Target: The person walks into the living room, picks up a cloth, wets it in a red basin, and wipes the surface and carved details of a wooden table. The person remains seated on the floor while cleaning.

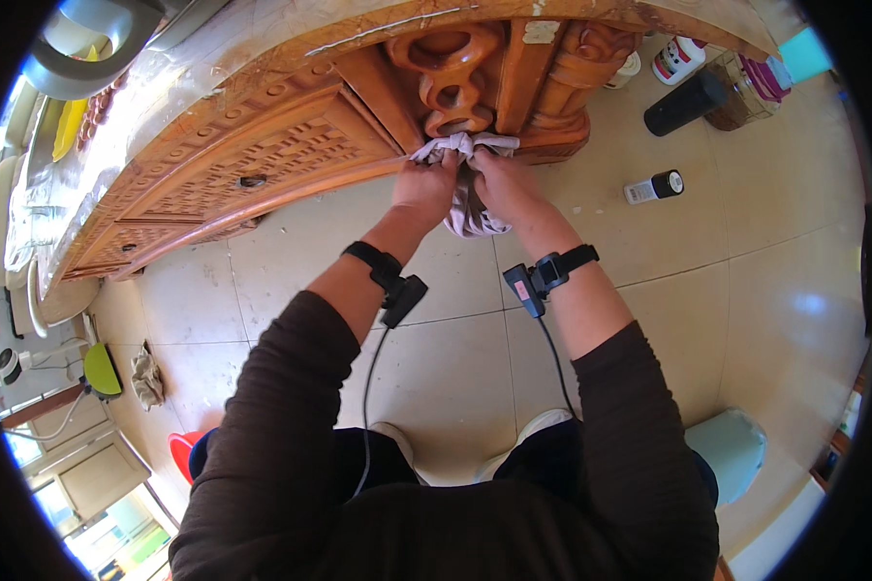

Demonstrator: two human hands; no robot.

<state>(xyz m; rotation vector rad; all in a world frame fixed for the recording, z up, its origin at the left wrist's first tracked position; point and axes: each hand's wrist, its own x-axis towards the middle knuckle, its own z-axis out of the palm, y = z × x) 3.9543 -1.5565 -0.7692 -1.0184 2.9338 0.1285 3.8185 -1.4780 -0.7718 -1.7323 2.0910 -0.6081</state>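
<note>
A pale striped cloth (472, 210) is bunched at the lower edge of a carved wooden cabinet (385, 94). My left hand (427, 185) grips its left side, and my right hand (505, 185) grips the right side. Part of the cloth lies over the bottom of the carved openwork panel (447, 80), while the rest hangs down below my fingers. Both hands are close together, with only a small gap between them. My fingertips are partly hidden in the folds. Each wrist wears a black strap with a cabled device.
On the tiled floor (610, 312) to the right lies a small black-capped bottle (654, 187). Beyond it are a dark cylinder (685, 100), a white bottle (678, 60) and a purple-lidded jar (752, 94). A pale blue stool (728, 454) and a red object (183, 454) flank my legs. A rag (147, 378) lies left.
</note>
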